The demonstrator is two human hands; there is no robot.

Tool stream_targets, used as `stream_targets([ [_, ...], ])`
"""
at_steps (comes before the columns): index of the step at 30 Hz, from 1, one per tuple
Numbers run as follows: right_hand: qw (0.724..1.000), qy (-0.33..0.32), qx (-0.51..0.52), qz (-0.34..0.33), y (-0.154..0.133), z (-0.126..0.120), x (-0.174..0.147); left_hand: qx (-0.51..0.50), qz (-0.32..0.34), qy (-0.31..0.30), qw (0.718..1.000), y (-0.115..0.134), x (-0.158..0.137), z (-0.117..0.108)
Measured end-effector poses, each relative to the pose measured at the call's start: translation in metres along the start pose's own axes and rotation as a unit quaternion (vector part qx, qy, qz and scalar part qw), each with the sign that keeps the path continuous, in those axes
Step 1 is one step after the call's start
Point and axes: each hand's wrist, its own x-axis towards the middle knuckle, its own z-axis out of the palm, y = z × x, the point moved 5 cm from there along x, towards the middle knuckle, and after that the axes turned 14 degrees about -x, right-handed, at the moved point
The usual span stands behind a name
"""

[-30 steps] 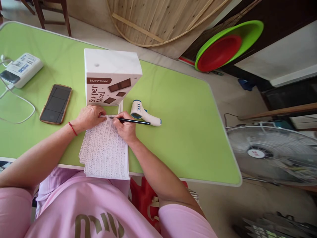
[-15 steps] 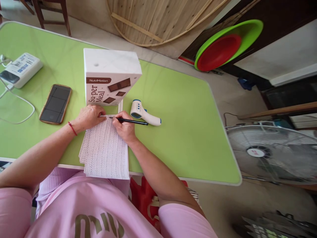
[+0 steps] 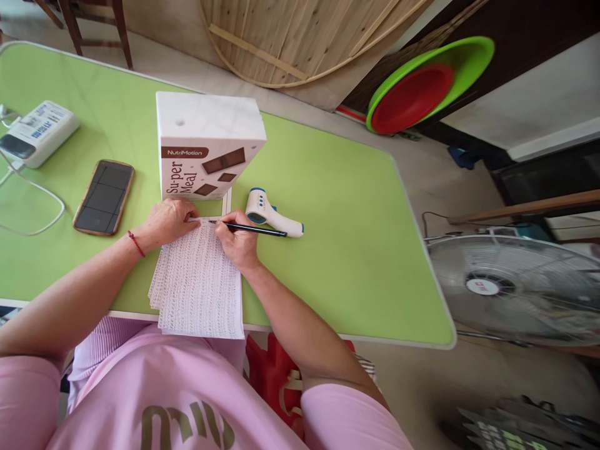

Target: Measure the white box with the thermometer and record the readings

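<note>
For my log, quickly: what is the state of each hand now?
Left hand: open, pressing on the sheets of paper.
Right hand: closed, holding the black pen.

A person in a pink top sits at a green worktop (image 3: 328, 206). Closely written sheets of paper (image 3: 197, 284) lie at its near edge. The left hand (image 3: 169, 220) presses flat on the paper's top left corner. The right hand (image 3: 238, 240) grips a black pen (image 3: 250, 229), its tip touching the top of the paper. Just beyond the paper stands a white box (image 3: 206, 147) printed with chocolate bars. Right of the paper lies a white and blue thermometer gun (image 3: 272, 215). Left of the paper lies a dark phone (image 3: 104, 196), and farther left a white power bank (image 3: 37, 132) with a cable.
</note>
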Motion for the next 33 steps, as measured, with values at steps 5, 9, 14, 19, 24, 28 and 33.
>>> stream_targets([
  [5,1.000,0.007,0.004,-0.003,0.0008,0.0010,0.0006,0.002,-0.007,-0.003,1.000,0.0004,0.0006,0.0005],
  [9,1.000,0.006,-0.004,-0.017,0.0007,0.0012,0.0006,0.000,-0.005,0.001,1.000,-0.0005,0.0008,0.0006],
  [14,0.999,0.001,-0.023,-0.025,-0.0003,0.0014,0.0006,0.000,-0.001,-0.001,1.000,-0.0006,0.0005,0.0003],
  [19,0.999,0.000,-0.029,-0.021,-0.0007,0.0000,0.0002,0.001,0.003,0.001,1.000,0.0000,0.0003,0.0000],
  [24,1.000,-0.005,-0.019,-0.017,0.0001,-0.0004,-0.0004,0.001,0.000,-0.002,1.000,0.0006,-0.0007,-0.0002],
  [28,1.000,-0.008,-0.011,-0.016,0.0001,0.0012,-0.0004,-0.001,-0.004,-0.001,1.000,0.0005,-0.0006,-0.0001],
  [33,1.000,-0.009,-0.013,-0.001,0.0003,0.0019,0.0002,0.001,0.004,0.004,1.000,0.0000,0.0001,0.0008],
])
